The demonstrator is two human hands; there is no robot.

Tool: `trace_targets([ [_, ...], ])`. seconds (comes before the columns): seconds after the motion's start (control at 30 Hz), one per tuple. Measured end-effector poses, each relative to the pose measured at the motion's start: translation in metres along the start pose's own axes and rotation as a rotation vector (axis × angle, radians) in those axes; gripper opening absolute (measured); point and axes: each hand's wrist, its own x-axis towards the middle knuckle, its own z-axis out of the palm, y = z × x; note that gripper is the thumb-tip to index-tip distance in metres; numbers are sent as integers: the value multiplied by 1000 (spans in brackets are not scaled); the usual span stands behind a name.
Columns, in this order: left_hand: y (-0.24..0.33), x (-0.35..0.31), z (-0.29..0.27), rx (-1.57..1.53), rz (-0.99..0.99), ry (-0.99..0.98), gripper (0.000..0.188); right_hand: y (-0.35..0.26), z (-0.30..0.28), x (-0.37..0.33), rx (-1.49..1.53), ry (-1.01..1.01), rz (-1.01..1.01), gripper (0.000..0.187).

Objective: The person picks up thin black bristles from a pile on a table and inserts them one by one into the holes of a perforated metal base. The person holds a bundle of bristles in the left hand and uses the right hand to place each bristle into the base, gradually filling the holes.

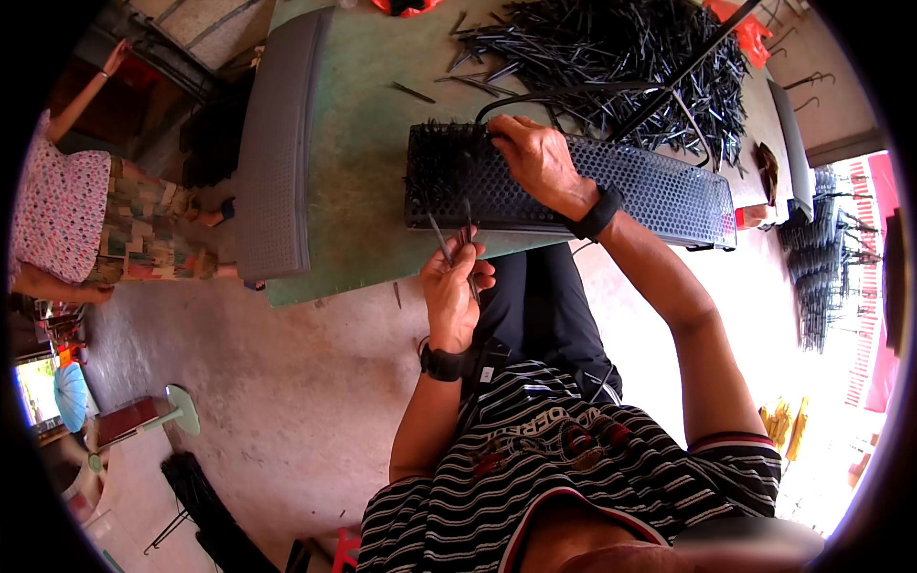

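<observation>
A long black panel full of round holes (pixel 650 186) lies across the table's near side. Dark thin pieces (pixel 441 162) stand crowded in the holes at its left end. My left hand (pixel 452 296) is closed around a few slim dark sticks (pixel 439 236), just off the panel's near left corner. Over the panel, beside the filled end, my right hand (pixel 543 164) has its fingers curled together in a pinch. What they hold, if anything, is too dark and small to make out.
A big heap of black sticks (pixel 611 48) covers the far right of the green table (pixel 363 191). A dark cable (pixel 573 88) curves past it. At the table's left edge stands a grey perforated panel (pixel 282 143). Another person (pixel 72 191) is at the far left.
</observation>
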Motion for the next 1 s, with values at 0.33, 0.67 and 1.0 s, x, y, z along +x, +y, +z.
trace_targets([
  [0.33, 0, -1, 5, 41, 19, -14, 21, -1, -2, 5, -166, -71, -193, 18],
  [0.67, 2, 0, 11, 56, 14, 18, 20, 8, -2, -2, -128, -34, -257, 12],
  [1.0, -1, 6, 28, 124, 29, -36, 22, -24, -35, -11, 572, -457, 564, 22],
])
